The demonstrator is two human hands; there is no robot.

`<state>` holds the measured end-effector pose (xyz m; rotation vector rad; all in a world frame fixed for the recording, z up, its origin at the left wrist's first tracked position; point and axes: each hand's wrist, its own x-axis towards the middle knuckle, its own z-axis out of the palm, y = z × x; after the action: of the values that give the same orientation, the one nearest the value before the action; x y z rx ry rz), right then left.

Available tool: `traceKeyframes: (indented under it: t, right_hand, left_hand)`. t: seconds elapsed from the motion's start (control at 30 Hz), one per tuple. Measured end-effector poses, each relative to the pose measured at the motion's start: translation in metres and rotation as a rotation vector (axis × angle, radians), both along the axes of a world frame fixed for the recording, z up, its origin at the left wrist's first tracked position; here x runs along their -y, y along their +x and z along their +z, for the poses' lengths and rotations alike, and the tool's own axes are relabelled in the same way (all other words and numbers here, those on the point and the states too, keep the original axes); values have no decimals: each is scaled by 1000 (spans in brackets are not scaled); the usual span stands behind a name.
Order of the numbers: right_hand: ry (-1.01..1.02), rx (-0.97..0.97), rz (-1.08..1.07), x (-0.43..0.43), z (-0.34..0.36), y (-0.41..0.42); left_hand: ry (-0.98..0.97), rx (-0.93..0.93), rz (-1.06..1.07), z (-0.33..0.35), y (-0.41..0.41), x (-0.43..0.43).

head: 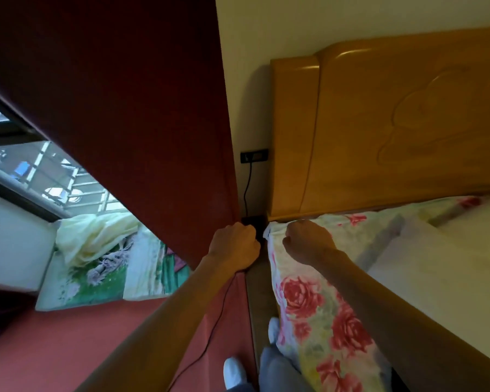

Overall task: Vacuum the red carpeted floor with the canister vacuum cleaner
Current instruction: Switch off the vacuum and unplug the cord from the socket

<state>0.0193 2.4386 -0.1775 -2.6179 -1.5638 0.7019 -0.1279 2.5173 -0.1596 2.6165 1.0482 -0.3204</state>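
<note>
Hands meet low in the narrow gap between a dark red curtain [125, 94] and the bed, both seen from behind, so most of the fingers are hidden. The left hand [234, 246] is curled into a fist against the curtain's edge. A thin black cord [211, 333] climbs beside the forearm and vanishes under the wrist, apparently gripped there. Its other end is cut off by the bottom edge. The right hand [309, 241] hangs over the corner of the rose-printed bed cover [309, 301] with fingers bent downward; whether they pinch the fabric cannot be told. Between the 2 hands sits a small dark shape [251, 220], too shadowed to identify, with a black lead [247, 188] rising from it to a wall socket [254, 157] beside the wooden headboard [379, 123]. The red carpet [68, 352] fills the lower left, partly covered by the left forearm, and stops at a brownish floor strip [259, 292] along the bed. 2 white slippers [232, 369] show near the bottom, 1 half hidden by the cover. A window [54, 176] shows past the curtain's slanted edge.
</note>
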Motion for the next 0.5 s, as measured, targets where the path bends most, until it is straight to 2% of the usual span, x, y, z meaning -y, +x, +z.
traceKeyframes:
  t: [0.23,0.33,0.5]
  right_hand:
    - [-48,51,300,-119,-62,53]
    - [-82,14,422,-171,-92,77]
    - [-71,-119,349,-253,-137,110]
  left_hand:
    - [-58,-75,106,-61,82,-60]
    - [-97,-87,198,-91,114,-85]
    - [-114,71,500,-144,158,-137]
